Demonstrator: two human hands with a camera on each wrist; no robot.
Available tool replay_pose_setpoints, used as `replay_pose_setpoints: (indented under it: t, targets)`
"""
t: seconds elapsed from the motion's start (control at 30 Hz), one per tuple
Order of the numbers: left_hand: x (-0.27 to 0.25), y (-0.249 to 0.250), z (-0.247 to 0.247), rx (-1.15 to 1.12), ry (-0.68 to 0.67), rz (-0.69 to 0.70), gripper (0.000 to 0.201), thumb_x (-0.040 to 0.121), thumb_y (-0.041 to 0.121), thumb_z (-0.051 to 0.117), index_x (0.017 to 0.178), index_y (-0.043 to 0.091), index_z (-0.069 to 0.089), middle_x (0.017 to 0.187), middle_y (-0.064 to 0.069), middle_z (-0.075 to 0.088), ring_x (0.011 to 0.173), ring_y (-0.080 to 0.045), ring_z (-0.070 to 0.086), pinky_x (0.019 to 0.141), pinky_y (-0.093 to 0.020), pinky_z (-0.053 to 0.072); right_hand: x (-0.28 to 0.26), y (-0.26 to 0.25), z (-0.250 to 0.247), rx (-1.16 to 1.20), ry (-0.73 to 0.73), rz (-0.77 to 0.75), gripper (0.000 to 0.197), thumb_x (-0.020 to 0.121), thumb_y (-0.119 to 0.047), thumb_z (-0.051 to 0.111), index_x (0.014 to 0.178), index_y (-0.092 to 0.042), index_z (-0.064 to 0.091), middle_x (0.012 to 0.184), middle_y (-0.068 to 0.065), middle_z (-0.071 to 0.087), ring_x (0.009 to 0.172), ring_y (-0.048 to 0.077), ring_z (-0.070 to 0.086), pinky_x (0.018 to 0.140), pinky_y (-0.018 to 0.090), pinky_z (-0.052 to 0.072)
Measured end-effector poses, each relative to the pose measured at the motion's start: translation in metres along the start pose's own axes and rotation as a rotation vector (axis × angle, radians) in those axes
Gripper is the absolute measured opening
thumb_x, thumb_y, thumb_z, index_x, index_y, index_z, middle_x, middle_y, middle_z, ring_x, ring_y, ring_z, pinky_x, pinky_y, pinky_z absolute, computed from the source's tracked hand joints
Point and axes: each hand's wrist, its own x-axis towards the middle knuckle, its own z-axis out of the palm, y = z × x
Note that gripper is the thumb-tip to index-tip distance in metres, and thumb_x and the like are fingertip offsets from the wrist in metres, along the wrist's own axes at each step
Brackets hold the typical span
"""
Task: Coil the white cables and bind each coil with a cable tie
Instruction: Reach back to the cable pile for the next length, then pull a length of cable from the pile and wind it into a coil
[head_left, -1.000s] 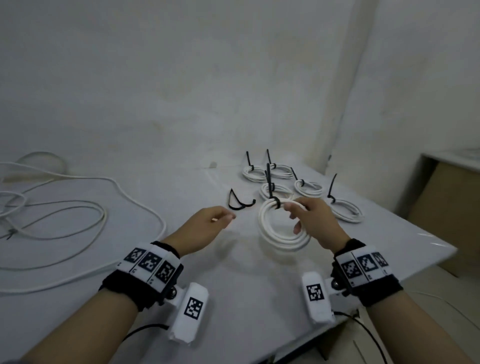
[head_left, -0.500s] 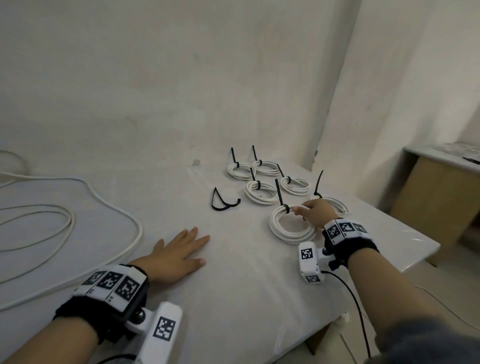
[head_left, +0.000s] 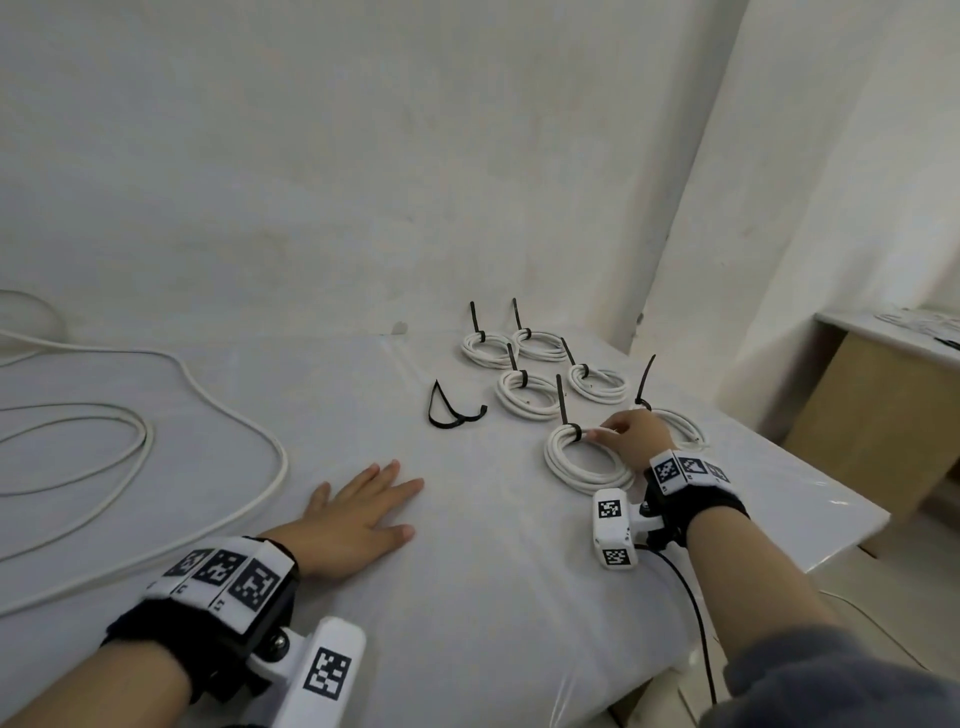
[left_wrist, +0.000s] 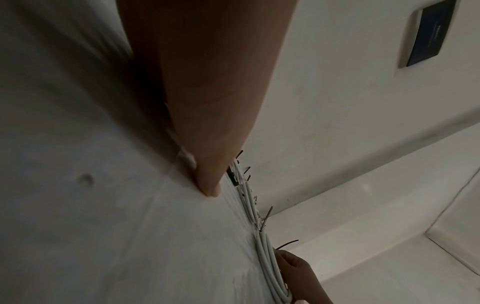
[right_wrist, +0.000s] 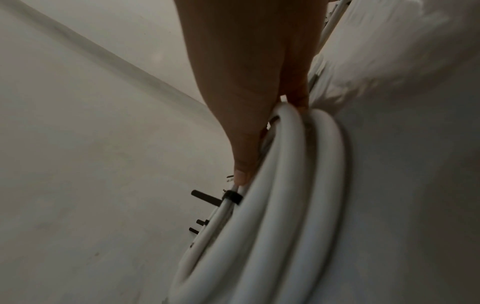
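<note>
A white cable coil (head_left: 566, 467) lies on the white table (head_left: 467, 597), bound by a black cable tie (head_left: 563, 410) whose tail sticks up. My right hand (head_left: 623, 436) grips the coil's far edge just right of the tie. In the right wrist view its fingers (right_wrist: 246, 102) pinch strands of the coil (right_wrist: 285, 205) above the tie (right_wrist: 232, 197). My left hand (head_left: 363, 514) lies flat on the table, fingers spread, holding nothing. The left wrist view shows its finger (left_wrist: 207, 144) pressed on the table.
Several tied coils (head_left: 524, 395) sit behind and beside the held one, the nearest (head_left: 685, 431) just right of my right hand. A loose black tie (head_left: 452, 413) lies left of them. Long uncoiled white cable (head_left: 208, 395) sprawls at left. The table edge (head_left: 810, 535) is close on the right.
My right hand carried the tied coil right and set it on the table beside the others. My left hand dropped away and now lies flat on the table.
</note>
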Motion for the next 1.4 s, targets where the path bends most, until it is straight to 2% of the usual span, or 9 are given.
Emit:
replay_pose_setpoints:
  t: [0.17, 0.27, 0.43, 0.53, 0.7, 0.87, 1.0, 1.13, 1.4]
  targets:
    - [-0.002, 0.003, -0.004, -0.061, 0.033, 0.006, 0.056, 0.099, 0.043, 0.036, 0.149, 0.041, 0.009, 0.159, 0.011, -0.009, 0.145, -0.007, -0.012, 0.116, -0.042, -0.008, -0.006, -0.021, -0.016, -0.038, 0.063, -0.020, 0.028, 0.090, -0.031, 0.063, 0.094, -0.005, 0.071, 0.095, 0.011, 0.068, 0.096, 0.027, 0.060, 0.076, 0.026, 0.039]
    - [-0.002, 0.003, -0.009, -0.093, 0.016, 0.009, 0.056, 0.099, 0.042, 0.040, 0.149, 0.038, 0.016, 0.160, 0.010, -0.003, 0.146, -0.009, -0.007, 0.117, -0.042, -0.005, -0.011, -0.050, -0.029, -0.016, 0.104, -0.097, 0.025, 0.092, -0.022, 0.058, 0.078, -0.002, 0.064, 0.084, 0.018, 0.067, 0.084, 0.030, 0.058, 0.067, 0.027, 0.036]
    - [-0.018, -0.010, -0.038, -0.153, 0.069, 0.026, 0.041, 0.098, 0.031, 0.048, 0.138, 0.021, 0.045, 0.149, 0.000, 0.037, 0.135, -0.015, 0.037, 0.108, -0.023, 0.026, -0.031, -0.124, -0.019, 0.061, 0.002, -0.338, 0.020, 0.090, -0.020, 0.062, 0.081, -0.005, 0.070, 0.079, 0.011, 0.068, 0.073, 0.021, 0.059, 0.070, 0.028, 0.042]
    - [-0.044, -0.032, -0.056, -0.129, 0.146, -0.035, 0.035, 0.098, 0.032, 0.048, 0.131, 0.022, 0.053, 0.140, 0.000, 0.047, 0.126, -0.015, 0.046, 0.102, -0.024, 0.033, -0.054, -0.180, 0.008, 0.078, -0.188, -0.502, 0.013, 0.090, -0.018, 0.062, 0.085, -0.012, 0.072, 0.080, 0.008, 0.070, 0.066, 0.013, 0.061, 0.066, 0.021, 0.047]
    - [-0.101, -0.072, -0.064, -0.108, 0.307, -0.142, 0.031, 0.094, 0.028, 0.054, 0.124, 0.023, 0.057, 0.124, -0.002, 0.052, 0.113, -0.016, 0.050, 0.093, -0.023, 0.037, -0.112, -0.271, 0.079, -0.101, -0.580, -0.795, 0.016, 0.092, -0.026, 0.061, 0.100, -0.016, 0.071, 0.096, -0.001, 0.068, 0.087, 0.013, 0.061, 0.083, 0.028, 0.048]
    - [-0.153, -0.104, -0.060, -0.112, 0.221, -0.263, 0.030, 0.091, 0.028, 0.059, 0.119, 0.021, 0.060, 0.115, -0.003, 0.060, 0.092, -0.011, 0.053, 0.082, -0.022, 0.042, -0.162, -0.326, 0.132, -0.369, -0.835, -0.939, 0.025, 0.087, -0.025, 0.066, 0.110, -0.018, 0.067, 0.104, -0.002, 0.064, 0.095, 0.015, 0.058, 0.086, 0.026, 0.045]
    - [-0.175, -0.121, -0.051, -0.147, 0.205, -0.252, 0.032, 0.089, 0.025, 0.062, 0.120, 0.019, 0.060, 0.114, -0.004, 0.061, 0.091, -0.010, 0.052, 0.081, -0.021, 0.042, -0.175, -0.335, 0.153, -0.502, -0.848, -0.995, 0.009, 0.082, -0.020, 0.069, 0.083, -0.024, 0.062, 0.084, -0.007, 0.056, 0.084, 0.015, 0.053, 0.078, 0.028, 0.045]
    - [-0.180, -0.131, -0.046, -0.213, 0.279, -0.217, 0.021, 0.092, 0.018, 0.054, 0.111, 0.017, 0.064, 0.096, -0.001, 0.061, 0.083, -0.010, 0.053, 0.069, -0.017, 0.040, -0.170, -0.331, 0.133, -0.252, -0.878, -1.027, 0.021, 0.089, -0.021, 0.063, 0.071, -0.029, 0.055, 0.073, -0.006, 0.060, 0.064, 0.007, 0.057, 0.066, 0.022, 0.045]
    - [-0.203, -0.158, -0.062, -0.235, 0.560, -0.171, 0.026, 0.100, 0.023, 0.040, 0.078, 0.028, 0.052, 0.088, 0.001, 0.062, 0.086, -0.017, 0.058, 0.077, -0.029, 0.044, -0.143, -0.309, 0.060, 0.124, -0.421, -1.014, 0.016, 0.089, -0.025, 0.065, 0.074, -0.021, 0.066, 0.056, -0.008, 0.055, 0.053, 0.004, 0.046, 0.057, 0.021, 0.036]
